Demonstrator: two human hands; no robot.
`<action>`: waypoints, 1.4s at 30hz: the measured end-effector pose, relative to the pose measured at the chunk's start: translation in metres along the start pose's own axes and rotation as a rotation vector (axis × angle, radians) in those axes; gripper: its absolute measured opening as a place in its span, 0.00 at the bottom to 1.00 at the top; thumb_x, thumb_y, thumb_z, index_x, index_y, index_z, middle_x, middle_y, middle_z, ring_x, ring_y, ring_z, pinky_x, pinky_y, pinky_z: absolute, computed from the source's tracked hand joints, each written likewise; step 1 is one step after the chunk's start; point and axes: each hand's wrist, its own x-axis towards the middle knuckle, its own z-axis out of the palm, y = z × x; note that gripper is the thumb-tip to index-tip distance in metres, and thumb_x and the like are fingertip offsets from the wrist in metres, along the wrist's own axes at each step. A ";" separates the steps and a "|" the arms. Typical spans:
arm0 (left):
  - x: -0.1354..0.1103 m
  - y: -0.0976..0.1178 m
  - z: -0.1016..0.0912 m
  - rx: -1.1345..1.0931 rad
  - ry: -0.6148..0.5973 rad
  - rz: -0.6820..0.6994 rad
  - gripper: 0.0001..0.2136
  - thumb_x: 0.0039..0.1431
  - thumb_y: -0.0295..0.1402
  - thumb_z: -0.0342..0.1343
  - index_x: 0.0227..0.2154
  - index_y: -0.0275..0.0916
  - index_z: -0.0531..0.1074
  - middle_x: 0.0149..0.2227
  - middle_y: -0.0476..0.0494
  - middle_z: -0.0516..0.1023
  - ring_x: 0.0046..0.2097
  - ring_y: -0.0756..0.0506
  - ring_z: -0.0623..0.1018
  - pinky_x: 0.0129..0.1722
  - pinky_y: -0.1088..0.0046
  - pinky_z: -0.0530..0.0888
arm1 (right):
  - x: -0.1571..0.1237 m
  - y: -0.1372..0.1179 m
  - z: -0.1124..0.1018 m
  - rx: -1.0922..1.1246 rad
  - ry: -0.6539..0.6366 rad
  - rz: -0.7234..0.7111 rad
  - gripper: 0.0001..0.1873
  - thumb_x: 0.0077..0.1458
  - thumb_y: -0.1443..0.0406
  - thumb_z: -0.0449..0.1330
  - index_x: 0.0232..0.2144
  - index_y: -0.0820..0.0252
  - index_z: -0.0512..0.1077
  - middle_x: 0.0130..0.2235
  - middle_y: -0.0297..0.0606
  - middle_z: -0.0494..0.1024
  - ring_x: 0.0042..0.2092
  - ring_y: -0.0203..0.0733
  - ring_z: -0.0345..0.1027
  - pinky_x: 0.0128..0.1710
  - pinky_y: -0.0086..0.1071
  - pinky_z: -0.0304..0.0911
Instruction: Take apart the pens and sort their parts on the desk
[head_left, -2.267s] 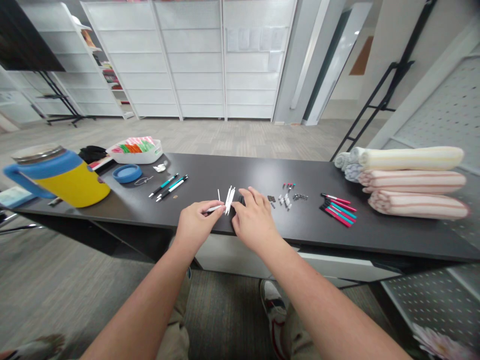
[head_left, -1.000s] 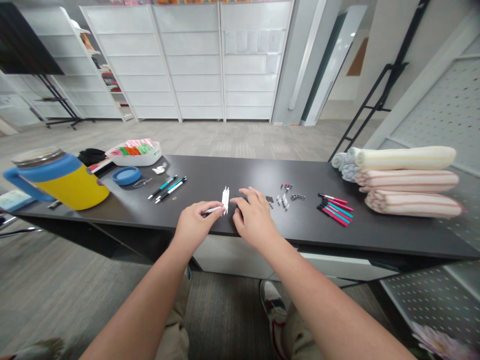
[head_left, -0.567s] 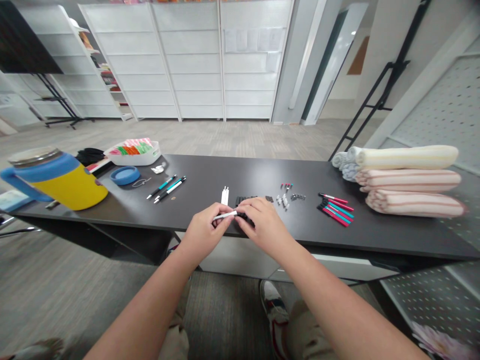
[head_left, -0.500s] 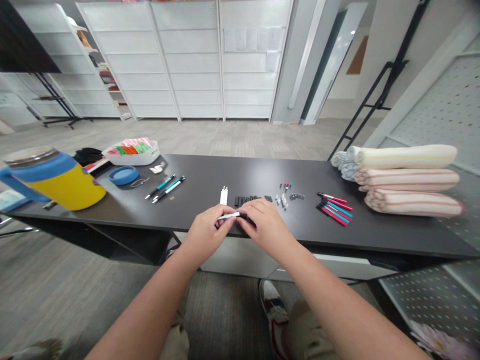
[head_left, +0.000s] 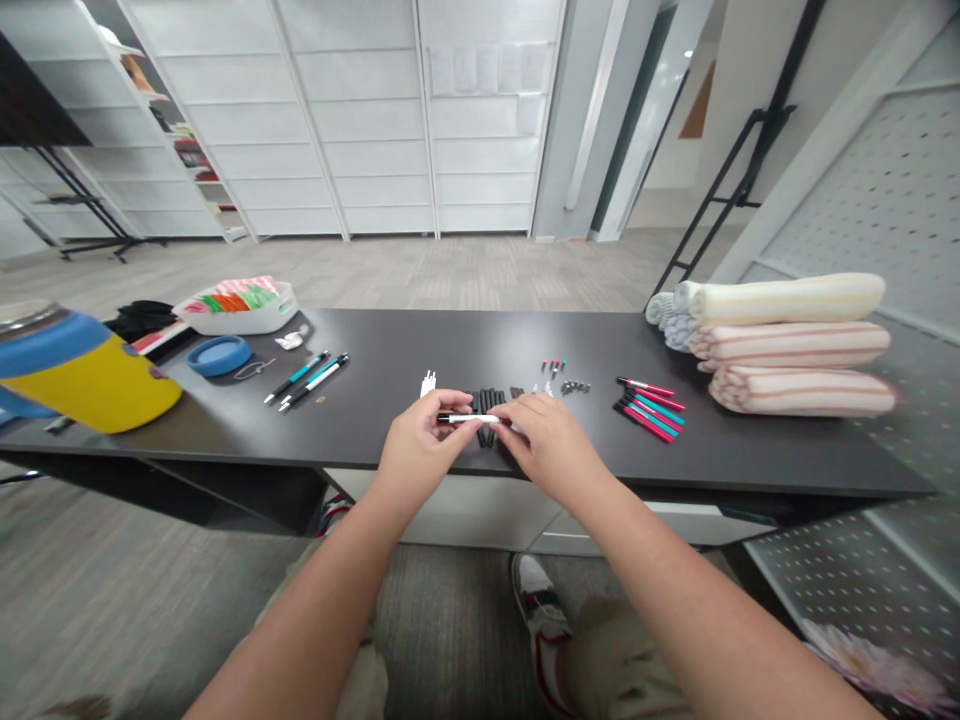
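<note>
Between both hands, above the front of the dark table, is a pen barrel (head_left: pixel 474 418), white with a black end pointing left. My left hand (head_left: pixel 420 440) pinches its black end with thumb and fingers. At the opposite, white end, my right hand (head_left: pixel 546 440) has its fingers closed on it; that tip is partly hidden. Black pen tubes (head_left: pixel 491 399) lie in a row just behind and below the barrel. Thin white refills (head_left: pixel 428 381) show past my left hand. Small clear and metal pen parts (head_left: pixel 576 386) lie beyond my right hand.
Assembled pens (head_left: pixel 315 383) lie on the left, near a blue lid (head_left: pixel 218 355), a white basket (head_left: pixel 283 312) and a yellow and blue mug (head_left: pixel 97 385). Red and teal barrels (head_left: pixel 651 408) lie right, before rolled towels (head_left: pixel 802 388). Tiny coloured pieces (head_left: pixel 553 364) sit behind.
The held barrel has turned: its black part was on the right and now points left. My hands have lifted slightly and shifted on it. The whole view has moved a little.
</note>
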 end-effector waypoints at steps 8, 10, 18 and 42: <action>0.003 0.004 -0.007 -0.263 -0.017 -0.178 0.17 0.54 0.39 0.71 0.42 0.36 0.77 0.42 0.40 0.84 0.45 0.43 0.83 0.48 0.66 0.80 | 0.000 0.003 0.001 0.030 -0.039 0.048 0.10 0.71 0.61 0.57 0.46 0.56 0.77 0.42 0.41 0.81 0.44 0.47 0.71 0.50 0.42 0.64; 0.002 0.005 -0.010 -0.270 -0.022 -0.196 0.17 0.54 0.39 0.72 0.42 0.36 0.78 0.42 0.39 0.84 0.44 0.43 0.83 0.49 0.66 0.80 | 0.001 0.003 0.002 0.030 -0.061 0.049 0.10 0.71 0.61 0.57 0.45 0.56 0.77 0.41 0.41 0.81 0.44 0.46 0.71 0.49 0.41 0.65; 0.002 0.005 -0.014 -0.284 -0.065 -0.214 0.18 0.56 0.41 0.71 0.45 0.36 0.79 0.41 0.40 0.85 0.45 0.43 0.84 0.52 0.64 0.79 | 0.003 0.002 0.003 0.047 -0.087 0.050 0.09 0.71 0.62 0.57 0.44 0.58 0.76 0.41 0.41 0.81 0.44 0.46 0.72 0.47 0.39 0.64; 0.004 0.002 -0.027 -0.317 0.053 -0.319 0.19 0.54 0.43 0.72 0.41 0.35 0.79 0.34 0.44 0.83 0.35 0.48 0.82 0.40 0.72 0.79 | 0.005 0.002 0.000 0.135 -0.063 0.090 0.09 0.71 0.65 0.57 0.40 0.58 0.77 0.39 0.39 0.80 0.42 0.44 0.73 0.44 0.36 0.66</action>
